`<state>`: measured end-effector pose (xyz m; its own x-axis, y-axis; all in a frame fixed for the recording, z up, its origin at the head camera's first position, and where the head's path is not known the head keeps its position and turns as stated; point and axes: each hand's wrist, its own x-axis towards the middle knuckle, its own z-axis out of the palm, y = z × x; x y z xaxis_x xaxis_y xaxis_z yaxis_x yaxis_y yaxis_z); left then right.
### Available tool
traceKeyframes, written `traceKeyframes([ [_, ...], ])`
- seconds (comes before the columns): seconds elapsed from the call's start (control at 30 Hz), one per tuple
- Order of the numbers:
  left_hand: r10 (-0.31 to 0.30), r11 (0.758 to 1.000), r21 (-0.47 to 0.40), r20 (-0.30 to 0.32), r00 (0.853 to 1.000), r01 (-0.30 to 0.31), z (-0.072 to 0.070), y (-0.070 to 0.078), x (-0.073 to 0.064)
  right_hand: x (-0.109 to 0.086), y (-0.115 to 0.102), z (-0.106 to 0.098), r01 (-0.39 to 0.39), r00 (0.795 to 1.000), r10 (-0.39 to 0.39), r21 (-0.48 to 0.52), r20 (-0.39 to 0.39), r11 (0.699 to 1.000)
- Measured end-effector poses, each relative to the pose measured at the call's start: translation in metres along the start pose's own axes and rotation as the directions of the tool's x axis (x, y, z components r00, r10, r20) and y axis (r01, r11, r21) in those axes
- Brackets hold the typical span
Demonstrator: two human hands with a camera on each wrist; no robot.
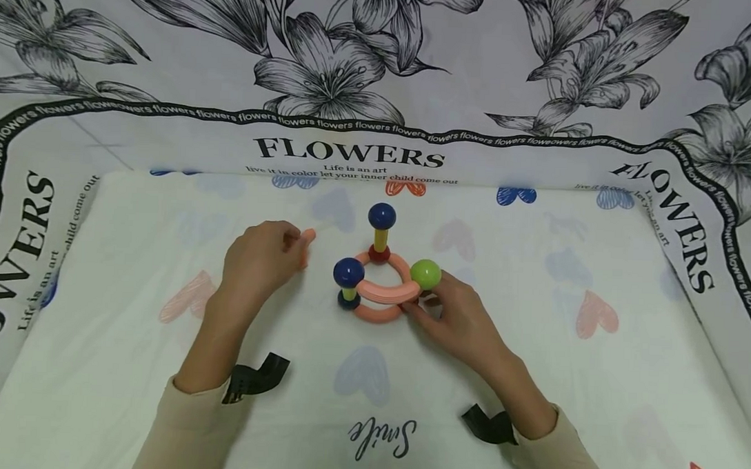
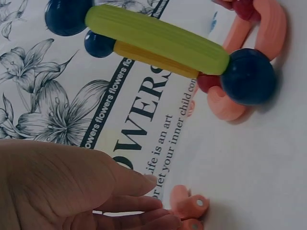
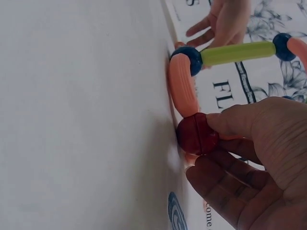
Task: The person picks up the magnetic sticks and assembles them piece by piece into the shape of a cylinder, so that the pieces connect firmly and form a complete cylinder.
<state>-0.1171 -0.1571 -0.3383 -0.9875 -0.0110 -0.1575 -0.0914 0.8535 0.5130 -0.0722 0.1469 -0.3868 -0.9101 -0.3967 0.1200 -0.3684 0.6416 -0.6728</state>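
A frame of magnetic balls and rods stands on the white cloth. Curved orange rods [image 1: 377, 314] form its base ring, and upright rods carry blue balls [image 1: 381, 216]. One curved orange rod [image 1: 386, 292] runs at the top from a blue ball to a green ball [image 1: 425, 274]. My right hand [image 1: 465, 320] pinches a red ball [image 3: 197, 134] low on the frame, hidden in the head view. Left of the frame, my left hand [image 1: 259, 258] has its fingers fairly straight, fingertips at small curved orange pieces [image 2: 189, 202] on the cloth. Whether they touch is unclear.
A white cloth with printed hearts [image 1: 362, 375] covers the work surface. Behind it hangs or lies a flower-printed cloth [image 1: 331, 81] with a black lettered border. Black straps [image 1: 259, 375] show at both wrists.
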Motion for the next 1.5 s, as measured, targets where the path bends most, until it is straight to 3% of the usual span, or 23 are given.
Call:
traceKeyframes([
  [0.5,0.020,0.998,0.067,-0.044,0.999,-0.017,0.023,0.011,0.002,0.000,-0.002,0.001,0.005,1.000,-0.005,-0.011,-0.005,1.000],
  [0.8,0.066,0.995,0.070,-0.032,0.997,-0.064,0.037,0.015,0.003,0.000,-0.001,0.001,0.003,1.000,-0.003,-0.011,-0.007,1.000],
  [1.0,0.074,0.995,0.062,-0.003,0.997,-0.073,0.037,0.016,0.003,-0.001,-0.001,0.001,0.008,1.000,-0.008,-0.007,-0.006,1.000],
  [1.27,0.050,0.999,-0.017,-0.017,0.999,-0.050,0.031,0.014,0.004,-0.001,0.000,0.001,0.018,1.000,-0.018,0.006,-0.010,1.000],
  [1.5,0.038,0.986,-0.166,0.086,0.996,-0.023,0.013,0.012,-0.002,-0.001,0.000,0.000,0.018,1.000,-0.018,0.029,0.001,0.999],
])
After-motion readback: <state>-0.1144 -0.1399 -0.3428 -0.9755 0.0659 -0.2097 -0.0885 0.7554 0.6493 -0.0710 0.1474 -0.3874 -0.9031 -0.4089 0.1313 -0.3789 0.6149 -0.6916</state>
